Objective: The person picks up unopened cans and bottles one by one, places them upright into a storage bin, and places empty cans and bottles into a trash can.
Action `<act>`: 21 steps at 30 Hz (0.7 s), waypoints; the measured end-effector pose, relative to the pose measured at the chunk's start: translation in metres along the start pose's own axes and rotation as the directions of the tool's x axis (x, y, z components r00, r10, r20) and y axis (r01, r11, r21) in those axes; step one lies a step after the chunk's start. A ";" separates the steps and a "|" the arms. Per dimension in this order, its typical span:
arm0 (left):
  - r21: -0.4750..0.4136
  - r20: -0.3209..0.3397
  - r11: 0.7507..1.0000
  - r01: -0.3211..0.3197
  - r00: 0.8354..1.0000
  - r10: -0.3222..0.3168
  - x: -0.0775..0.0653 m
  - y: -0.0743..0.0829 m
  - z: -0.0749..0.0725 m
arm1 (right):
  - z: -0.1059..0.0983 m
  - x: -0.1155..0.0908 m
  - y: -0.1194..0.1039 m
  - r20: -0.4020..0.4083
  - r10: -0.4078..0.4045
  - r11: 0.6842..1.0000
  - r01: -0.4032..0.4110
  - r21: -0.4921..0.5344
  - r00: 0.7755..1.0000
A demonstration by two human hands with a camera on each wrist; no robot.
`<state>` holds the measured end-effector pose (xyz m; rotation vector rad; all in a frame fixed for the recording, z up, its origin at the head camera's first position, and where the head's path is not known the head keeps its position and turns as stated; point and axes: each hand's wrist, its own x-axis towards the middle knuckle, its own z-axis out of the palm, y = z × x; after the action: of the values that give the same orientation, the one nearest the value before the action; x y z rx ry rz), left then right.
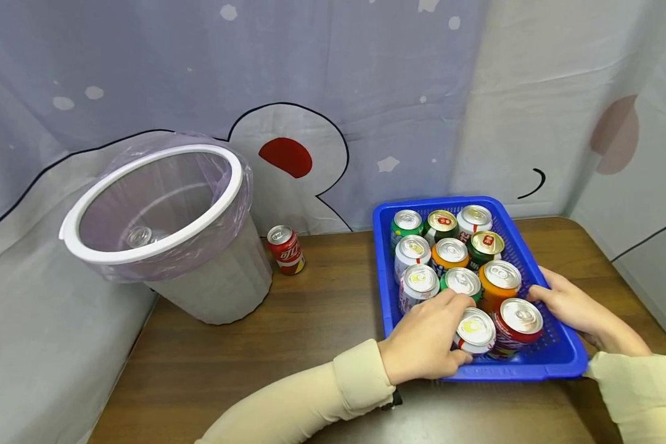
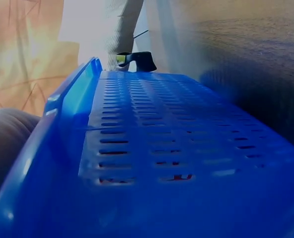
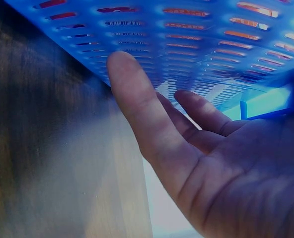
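In the head view, a blue plastic basket (image 1: 385,271) filled with upright drink cans sits on the right part of the table. My left hand (image 1: 428,336) reaches over its front edge and grips a white can (image 1: 475,328) at the front, fingers behind it and thumb at its near side. My right hand (image 1: 579,310) holds the basket's right rim, thumb over the top; the right wrist view shows its fingers (image 3: 137,99) along the slotted side, under the rim. A red can (image 1: 516,324) stands right beside the white one. The left wrist view shows mostly the basket's slotted wall (image 2: 152,129).
A grey bin (image 1: 222,280) with a white rim ring and a clear purplish liner stands at the left; a can (image 1: 139,237) lies inside. Next to it, a small red can (image 1: 286,250) stands on the wooden table (image 1: 322,308). A patterned curtain (image 1: 333,74) hangs behind.
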<state>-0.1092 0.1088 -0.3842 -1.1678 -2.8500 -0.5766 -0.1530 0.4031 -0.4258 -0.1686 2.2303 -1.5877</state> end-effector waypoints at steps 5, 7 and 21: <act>-0.010 -0.030 1.000 -0.003 1.000 0.003 0.001 0.002 0.005 | 0.000 0.000 0.000 0.005 0.014 1.000 -0.014 -0.007 1.000; -0.012 -0.039 1.000 -0.001 0.999 0.000 0.002 0.003 0.007 | 0.000 0.000 0.000 0.006 0.009 1.000 -0.009 -0.010 1.000; -0.059 -0.086 0.995 0.083 0.992 -0.088 0.002 0.003 0.016 | -0.001 0.001 0.002 0.006 -0.012 1.000 0.012 -0.024 1.000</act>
<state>-0.1062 0.1175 -0.3983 -1.0034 -2.8375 -0.6961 -0.1538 0.4043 -0.4280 -0.1936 2.2487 -1.5644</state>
